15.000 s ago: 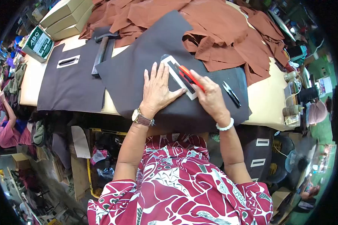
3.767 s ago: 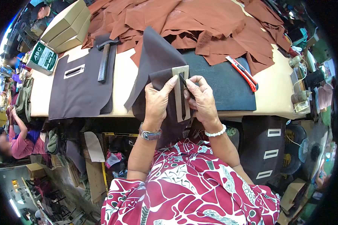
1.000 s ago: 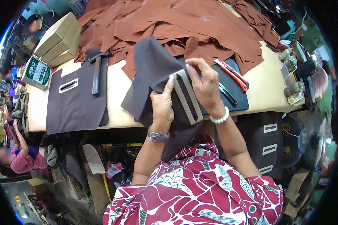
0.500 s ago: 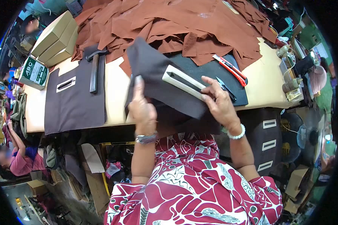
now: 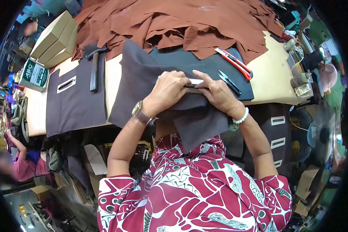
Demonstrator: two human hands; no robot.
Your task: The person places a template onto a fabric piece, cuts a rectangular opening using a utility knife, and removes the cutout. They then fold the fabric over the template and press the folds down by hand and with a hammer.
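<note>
A dark brown sheet of fabric or leather (image 5: 133,83) lies across the table's front edge and hangs down over my lap. My left hand (image 5: 167,91) is closed on it, fingers bent over the folded white-edged slot (image 5: 195,81). My right hand (image 5: 219,94) pinches the same fold from the other side, index finger raised along it. Both thumbs are partly hidden by the sheet. Just right of my right hand are black-handled thread snips (image 5: 229,83), and beyond them a red utility knife (image 5: 236,65), both on a black mat (image 5: 245,92).
On the left, a hammer (image 5: 94,73) rests on another dark piece (image 5: 83,106) with a white-framed slot. Rust-brown material (image 5: 162,23) is heaped at the back. Cartons (image 5: 54,38) and a green-white box (image 5: 33,75) stand at the left. Framed pieces (image 5: 265,135) hang at right.
My left hand has come in from the left edge of the sheet to the slot beside my right hand. The slotted part, flat before, is now folded, and the sheet hangs lower toward me.
</note>
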